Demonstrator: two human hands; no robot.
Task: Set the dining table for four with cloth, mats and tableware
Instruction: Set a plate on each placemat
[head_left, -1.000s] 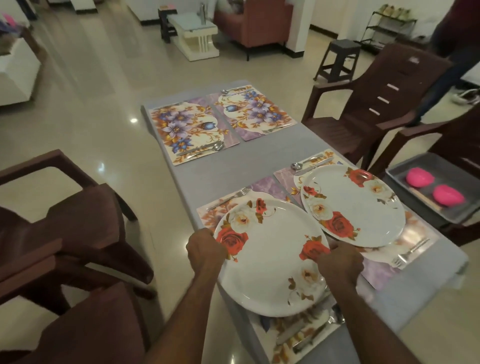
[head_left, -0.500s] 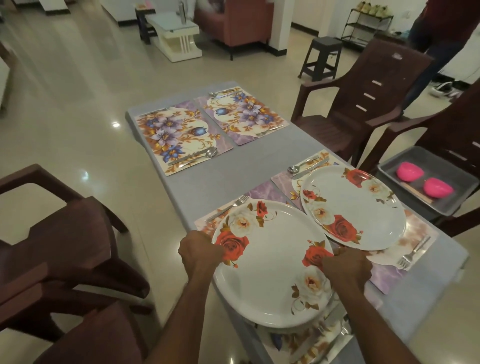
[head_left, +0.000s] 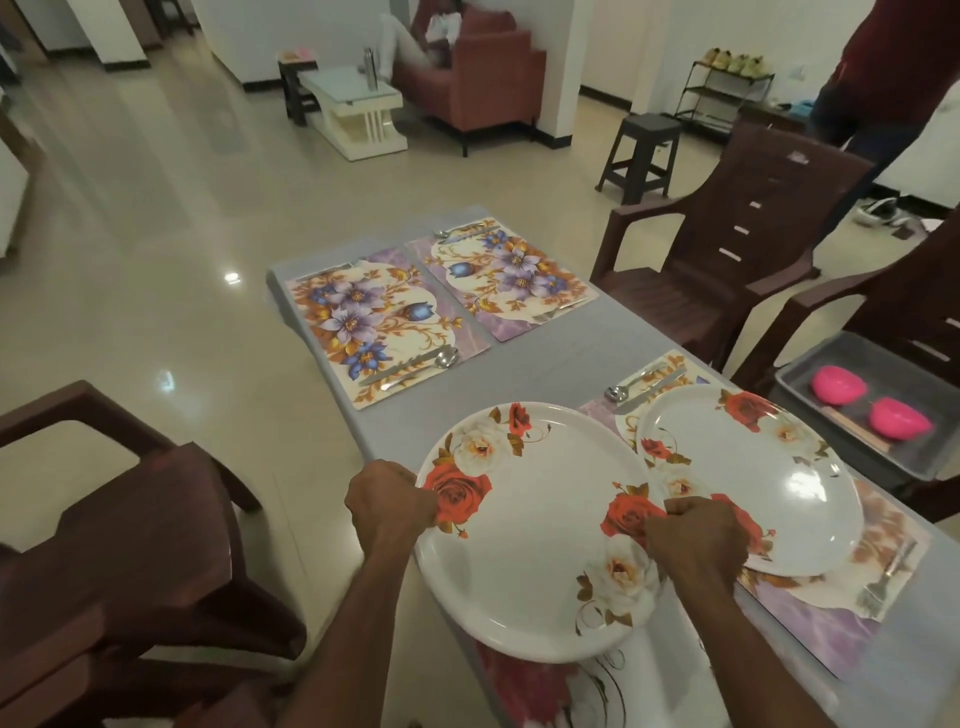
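Both hands, left (head_left: 390, 503) and right (head_left: 693, 538), grip opposite rims of a round white plate (head_left: 537, 530) with red and cream roses, fingers curled round it, above the bench's (head_left: 545, 358) near end.

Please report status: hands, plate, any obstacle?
Both hands, left and right, grip near plate. It overlaps second plate. Far mats have cutlery only.

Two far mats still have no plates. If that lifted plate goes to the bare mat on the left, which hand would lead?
Probably the left hand. It grips the plate on the rim nearest that far left mat; the right hand holds the opposite rim.
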